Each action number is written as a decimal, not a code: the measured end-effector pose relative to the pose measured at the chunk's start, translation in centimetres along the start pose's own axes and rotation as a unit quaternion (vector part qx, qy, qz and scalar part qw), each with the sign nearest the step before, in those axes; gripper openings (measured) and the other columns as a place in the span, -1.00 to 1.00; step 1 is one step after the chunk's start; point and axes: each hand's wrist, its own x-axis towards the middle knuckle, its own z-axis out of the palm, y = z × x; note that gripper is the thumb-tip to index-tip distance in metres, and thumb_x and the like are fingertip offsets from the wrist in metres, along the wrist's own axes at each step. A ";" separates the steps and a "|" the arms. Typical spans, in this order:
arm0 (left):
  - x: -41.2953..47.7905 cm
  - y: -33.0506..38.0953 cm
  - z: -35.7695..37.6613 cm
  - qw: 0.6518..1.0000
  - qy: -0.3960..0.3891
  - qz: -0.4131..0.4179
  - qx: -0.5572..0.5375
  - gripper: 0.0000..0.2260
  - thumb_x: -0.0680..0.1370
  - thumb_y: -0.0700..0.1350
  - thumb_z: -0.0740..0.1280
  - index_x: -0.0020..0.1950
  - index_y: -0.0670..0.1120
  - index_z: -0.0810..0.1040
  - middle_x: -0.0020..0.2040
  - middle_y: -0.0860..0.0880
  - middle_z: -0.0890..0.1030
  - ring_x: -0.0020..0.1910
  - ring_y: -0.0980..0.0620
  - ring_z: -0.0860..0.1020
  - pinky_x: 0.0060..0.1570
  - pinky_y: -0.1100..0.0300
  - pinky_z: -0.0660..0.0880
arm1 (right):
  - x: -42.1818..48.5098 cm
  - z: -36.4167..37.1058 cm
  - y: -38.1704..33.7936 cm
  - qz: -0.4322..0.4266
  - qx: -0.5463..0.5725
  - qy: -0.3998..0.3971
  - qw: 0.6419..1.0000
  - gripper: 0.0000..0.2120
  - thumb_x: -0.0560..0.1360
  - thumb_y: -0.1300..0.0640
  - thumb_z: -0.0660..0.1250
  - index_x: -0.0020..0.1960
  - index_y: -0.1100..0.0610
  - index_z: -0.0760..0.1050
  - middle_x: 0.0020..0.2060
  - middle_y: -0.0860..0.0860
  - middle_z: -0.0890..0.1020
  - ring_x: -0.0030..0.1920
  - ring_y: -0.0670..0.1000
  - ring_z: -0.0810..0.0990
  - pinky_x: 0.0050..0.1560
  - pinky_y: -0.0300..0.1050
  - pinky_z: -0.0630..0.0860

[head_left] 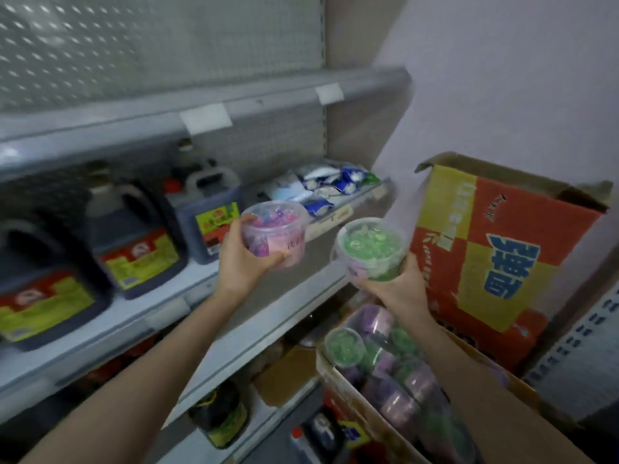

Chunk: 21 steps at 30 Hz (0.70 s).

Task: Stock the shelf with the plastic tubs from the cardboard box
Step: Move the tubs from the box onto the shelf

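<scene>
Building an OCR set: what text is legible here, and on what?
Nothing reads cleanly enough to quote.
Red-and-yellow cardboard box: large blue Chinese characters, sideways, blurred.
Pink tub: dark characters on label, blurred.
Green tub: label unreadable.
Dark jugs: labels blurred.
Shelf price tags: blurred.

Shelf [268, 316] carries dark jugs [140, 242], blue-white packets [321, 185].

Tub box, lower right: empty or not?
Not empty. The cardboard box holds several green and purple tubs, packed together.
</scene>
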 end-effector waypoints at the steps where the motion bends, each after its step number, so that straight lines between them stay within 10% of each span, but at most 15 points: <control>1: 0.5 0.5 -1.6 1.000 0.015 0.004 0.006 -0.34 0.22 -0.16 0.59 0.24 -0.04 0.39 0.20 -0.01 0.50 0.14 0.03 0.50 0.08 0.22 0.49 | 0.4 0.9 -1.3 -0.011 0.009 -0.006 1.000 -0.10 0.05 0.04 0.67 0.29 0.10 0.35 0.11 -0.05 0.54 0.11 -0.04 0.53 0.03 -0.22 0.48; 9: 3.4 5.1 -13.9 0.993 0.088 0.075 0.024 -0.38 0.25 -0.17 0.59 0.21 0.00 0.38 0.15 0.04 0.50 0.05 0.16 0.51 -0.14 0.49 0.47 | 1.7 9.1 -12.7 -0.121 0.085 -0.054 0.988 -0.13 0.06 0.01 0.65 0.30 0.10 0.39 0.13 -0.03 0.57 0.11 -0.04 0.55 0.04 -0.21 0.43; 21: 4.4 10.2 -31.3 0.964 0.213 0.096 0.128 -0.36 0.23 0.00 0.59 0.22 0.08 0.38 0.08 -0.02 0.50 -0.06 0.03 0.59 -0.24 0.28 0.56 | -1.5 17.4 -27.3 -0.236 0.136 -0.129 0.953 -0.37 0.22 0.10 0.60 0.21 0.09 0.42 0.01 -0.08 0.55 0.02 -0.08 0.55 -0.03 -0.22 0.45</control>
